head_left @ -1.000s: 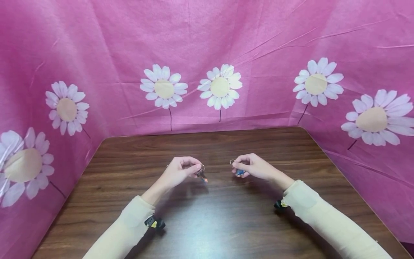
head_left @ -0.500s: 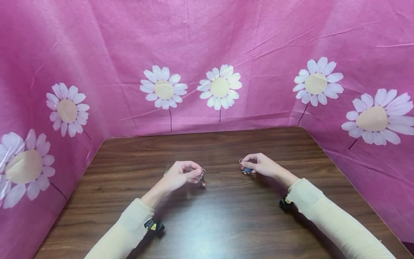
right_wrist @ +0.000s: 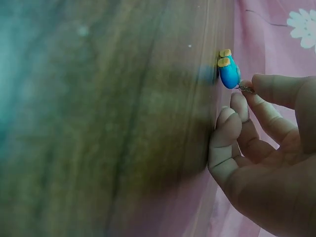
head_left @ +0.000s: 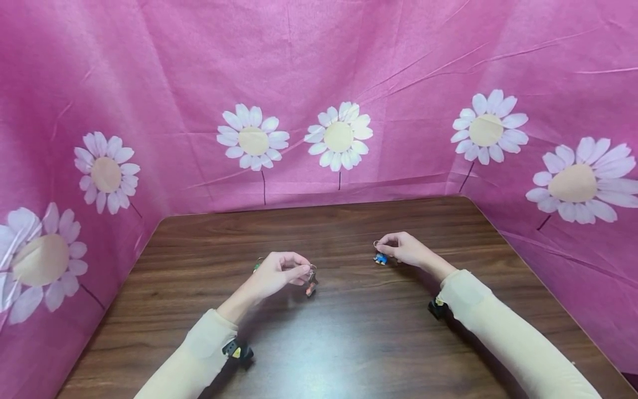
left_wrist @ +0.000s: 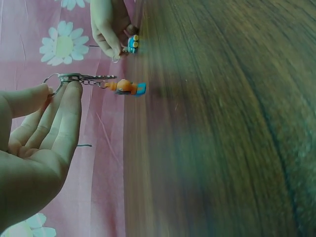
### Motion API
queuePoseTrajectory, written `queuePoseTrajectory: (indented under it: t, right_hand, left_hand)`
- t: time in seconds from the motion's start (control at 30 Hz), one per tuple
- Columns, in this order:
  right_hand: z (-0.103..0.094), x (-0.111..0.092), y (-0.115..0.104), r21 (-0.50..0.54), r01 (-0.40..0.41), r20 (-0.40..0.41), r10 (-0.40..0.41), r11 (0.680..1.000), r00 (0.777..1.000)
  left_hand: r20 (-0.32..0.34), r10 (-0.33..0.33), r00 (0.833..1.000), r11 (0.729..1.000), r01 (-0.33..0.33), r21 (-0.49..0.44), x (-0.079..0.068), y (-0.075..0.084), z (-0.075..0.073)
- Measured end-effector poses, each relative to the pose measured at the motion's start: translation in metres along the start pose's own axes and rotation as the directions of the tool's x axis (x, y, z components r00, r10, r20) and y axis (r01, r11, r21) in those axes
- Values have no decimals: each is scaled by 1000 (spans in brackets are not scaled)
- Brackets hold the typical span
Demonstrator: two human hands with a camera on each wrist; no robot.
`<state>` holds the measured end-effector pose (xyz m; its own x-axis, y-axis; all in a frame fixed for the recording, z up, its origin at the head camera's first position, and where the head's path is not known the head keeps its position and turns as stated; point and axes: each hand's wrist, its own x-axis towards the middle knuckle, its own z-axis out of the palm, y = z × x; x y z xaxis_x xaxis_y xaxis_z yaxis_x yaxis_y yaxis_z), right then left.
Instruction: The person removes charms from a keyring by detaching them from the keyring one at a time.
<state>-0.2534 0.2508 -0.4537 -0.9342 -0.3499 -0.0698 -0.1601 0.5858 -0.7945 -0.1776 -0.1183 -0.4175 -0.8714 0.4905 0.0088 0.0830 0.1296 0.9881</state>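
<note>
My left hand (head_left: 275, 275) pinches the ring of a keychain between thumb and fingertips, left of the table's middle. In the left wrist view, keys (left_wrist: 74, 77) and a small orange figurine (left_wrist: 123, 87) with a blue end hang from that ring. Farther right, my right hand (head_left: 410, 250) pinches a second keychain by its ring and chain. Its blue figurine (right_wrist: 229, 74) with yellow feet dangles close over the wooden table (head_left: 349, 332). A small green object (head_left: 257, 265) with a ring lies behind my left hand, mostly hidden by it.
Pink cloth (head_left: 399, 66) printed with white daisies walls off the back and both sides of the table. Black wrist devices sit under both pale sleeves (head_left: 209, 338).
My right hand has moved right, away from the left, carrying the blue figurine keychain. My left hand has drawn slightly nearer, its keychain hanging lower, and the green object behind it has come into view.
</note>
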Motion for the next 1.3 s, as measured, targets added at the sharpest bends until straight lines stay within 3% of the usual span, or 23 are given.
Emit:
queuePoseTrajectory:
  t: [0.53,0.87,1.3]
  right_hand:
    - [3,17,-1,-58,-48,19,49,997,999]
    - [8,17,-4,-20,-109,1,109,994,994]
    - [7,16,-9,37,-160,-4,161,986,987]
  left_hand:
    - [16,17,1000,1000,-17,-9,0,-4,-1]
    - [34,-11,999,1000,12,-13,1,-5,2]
    - [42,5,999,998,-2,-58,2,2,2]
